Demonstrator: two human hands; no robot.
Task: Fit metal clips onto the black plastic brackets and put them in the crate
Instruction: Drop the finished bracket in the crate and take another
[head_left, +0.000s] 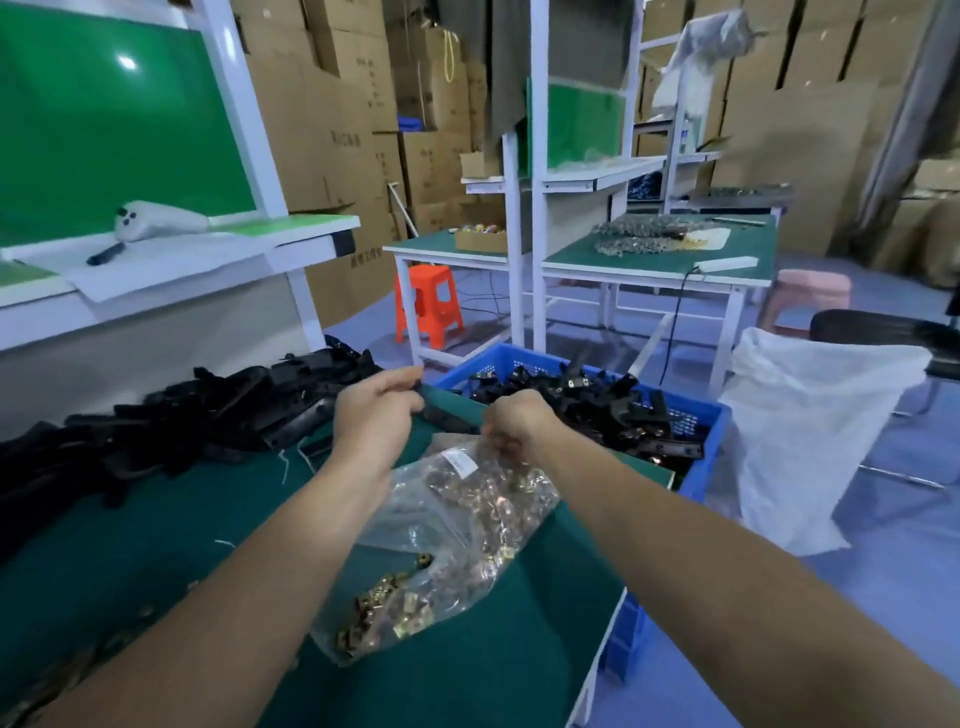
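Note:
One black plastic bracket (451, 419) spans between my two hands above the far corner of the green table (156, 525). My left hand (375, 410) grips its left end with curled fingers. My right hand (514, 422) grips its right end; whether it also holds a clip is hidden. Below my hands lies a clear plastic bag (457, 525) of brass-coloured metal clips, with loose clips (379, 613) spilling from its mouth. A heap of black brackets (208, 410) covers the table's left and far side. The blue crate (711, 431) past the table's right edge holds several brackets fitted with clips.
A white woven sack (810, 441) stands right of the crate. An orange stool (428, 304) and white-framed workbenches (654, 260) stand beyond on the blue floor. A white shelf (182, 254) rises at the left. Cardboard boxes (332, 130) line the back wall.

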